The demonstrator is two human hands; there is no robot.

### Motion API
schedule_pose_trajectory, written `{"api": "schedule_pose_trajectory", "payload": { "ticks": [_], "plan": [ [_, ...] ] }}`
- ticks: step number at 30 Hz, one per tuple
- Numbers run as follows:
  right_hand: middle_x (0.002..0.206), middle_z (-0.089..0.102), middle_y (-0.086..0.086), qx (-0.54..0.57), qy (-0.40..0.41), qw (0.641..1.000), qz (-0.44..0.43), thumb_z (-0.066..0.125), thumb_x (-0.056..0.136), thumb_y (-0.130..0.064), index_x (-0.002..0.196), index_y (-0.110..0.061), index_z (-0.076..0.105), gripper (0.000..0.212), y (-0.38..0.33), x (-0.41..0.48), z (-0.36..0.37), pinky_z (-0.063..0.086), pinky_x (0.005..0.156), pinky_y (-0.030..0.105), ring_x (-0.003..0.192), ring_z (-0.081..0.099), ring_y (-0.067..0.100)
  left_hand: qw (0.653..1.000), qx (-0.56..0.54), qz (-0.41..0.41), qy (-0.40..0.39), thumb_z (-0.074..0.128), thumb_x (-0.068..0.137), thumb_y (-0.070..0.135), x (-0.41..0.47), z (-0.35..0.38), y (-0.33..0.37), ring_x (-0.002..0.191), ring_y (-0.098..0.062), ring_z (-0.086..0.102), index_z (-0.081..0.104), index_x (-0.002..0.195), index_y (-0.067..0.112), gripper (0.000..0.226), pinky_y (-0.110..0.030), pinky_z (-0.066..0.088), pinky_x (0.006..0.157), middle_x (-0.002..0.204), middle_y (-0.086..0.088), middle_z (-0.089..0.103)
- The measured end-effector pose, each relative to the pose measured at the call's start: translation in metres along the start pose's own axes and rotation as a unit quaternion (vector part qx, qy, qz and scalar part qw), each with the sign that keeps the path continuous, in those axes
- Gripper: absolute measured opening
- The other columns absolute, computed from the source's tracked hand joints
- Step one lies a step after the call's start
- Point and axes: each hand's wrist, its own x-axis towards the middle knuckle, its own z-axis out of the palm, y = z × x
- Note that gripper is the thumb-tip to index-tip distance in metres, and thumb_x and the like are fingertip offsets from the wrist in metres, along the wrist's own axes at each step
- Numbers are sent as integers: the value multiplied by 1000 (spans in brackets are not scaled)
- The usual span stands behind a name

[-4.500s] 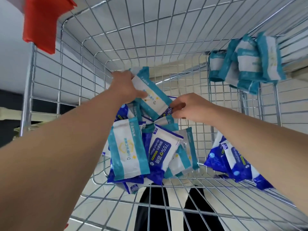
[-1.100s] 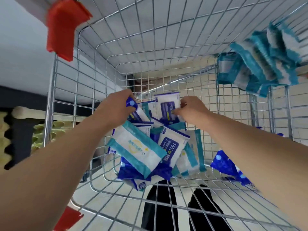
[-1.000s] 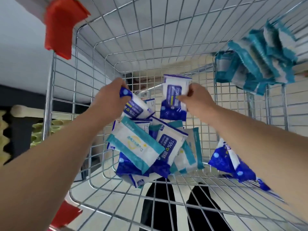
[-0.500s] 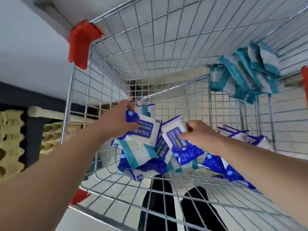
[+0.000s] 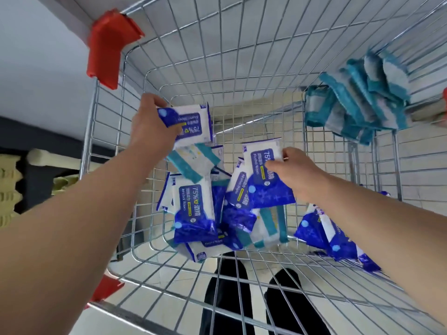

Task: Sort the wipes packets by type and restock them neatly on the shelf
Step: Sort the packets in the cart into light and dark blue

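My left hand [image 5: 151, 128] grips a blue-and-white alcohol wipes packet [image 5: 191, 124], raised above the pile in the wire cart [image 5: 232, 68]. A second blue alcohol wipes packet [image 5: 264, 177] is pinched by its upper edge in my right hand [image 5: 296, 172], to the right of the first. Below both lies a mixed pile [image 5: 208, 213] of blue and teal-striped packets; one teal packet [image 5: 193, 163] sits just under my left hand. A row of teal packets [image 5: 358, 105] stands at the upper right, outside the cart's wall. Blue packets [image 5: 326, 233] lie grouped at the right.
Red plastic corner guards [image 5: 108, 44] cap the cart's rim at upper left and lower left [image 5: 106, 288]. Egg cartons [image 5: 9, 189] are stacked outside the cart at far left. My legs in dark trousers [image 5: 229, 298] show through the cart's wire floor.
In the last half second both hands rose from the pile, each with a blue packet; the left lifted more. About 4.5 s ago the left hand held a teal packet instead.
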Motion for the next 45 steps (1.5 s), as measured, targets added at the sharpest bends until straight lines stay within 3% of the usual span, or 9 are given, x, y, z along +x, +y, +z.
{"api": "schedule_pose_trajectory", "payload": {
  "ticks": [5,9,12,19,26,31,35,40,45],
  "plan": [
    [86,66,7,67,11,998,-10,61,90,-10,86,-15,56,8,-9,2,-3,56,68,38,74,67,19,999,-19,24,-24,73,80,13,-8,5,9,85,-14,55,43,121,19,51,-19,49,60,106,3,53],
    [92,66,9,46,-7,999,16,68,84,-5,100,-12,54,22,-9,0,-8,57,70,39,80,67,23,972,-65,-90,-207,80,76,18,-21,-7,-5,90,-24,66,47,115,18,52,-44,58,79,108,-5,62],
    [91,70,11,0,-33,999,44,69,82,-5,101,-8,63,20,-7,-3,-11,56,69,36,79,69,23,945,65,-77,-312,78,78,21,-31,-12,-19,81,-17,66,49,110,19,43,-34,57,68,97,2,60],
    [81,67,5,11,-59,997,47,66,84,-2,104,-8,62,21,-2,-8,-13,46,47,21,66,65,14,921,225,48,-314,80,74,30,-37,-1,-25,88,-17,55,54,99,22,37,-29,43,71,105,0,57],
    [93,70,11,8,-48,999,24,68,83,-4,111,-7,61,30,-2,-16,-41,50,52,24,67,67,16,926,131,-31,-353,82,73,21,-39,1,1,81,-23,68,54,93,23,34,-39,59,69,98,-6,65],
    [65,64,5,-17,-35,999,-3,60,86,6,105,-4,61,21,-6,-39,-116,37,34,12,35,54,3,927,-3,-69,-368,81,74,15,-50,10,43,91,-38,69,56,99,23,36,-54,55,84,106,-13,67],
    [95,70,18,-59,-30,998,11,62,83,9,112,-1,59,32,16,-56,-175,58,72,40,80,69,30,905,-72,-71,-413,77,77,9,-67,39,80,80,-28,68,55,101,21,34,-44,55,82,106,-12,66],
    [97,70,16,-135,-28,989,59,64,83,5,105,-6,61,25,58,-70,-210,55,76,38,86,68,31,886,-105,-70,-445,73,81,5,-99,94,116,65,-8,63,56,107,23,35,-27,55,60,97,-2,66],
    [98,67,18,-268,-6,962,56,73,76,-6,101,2,59,30,78,-61,-217,57,72,38,85,66,32,860,-122,-107,-484,68,81,-6,-128,144,129,86,-24,68,59,114,15,40,-44,53,90,103,-8,70]
  ]
}}
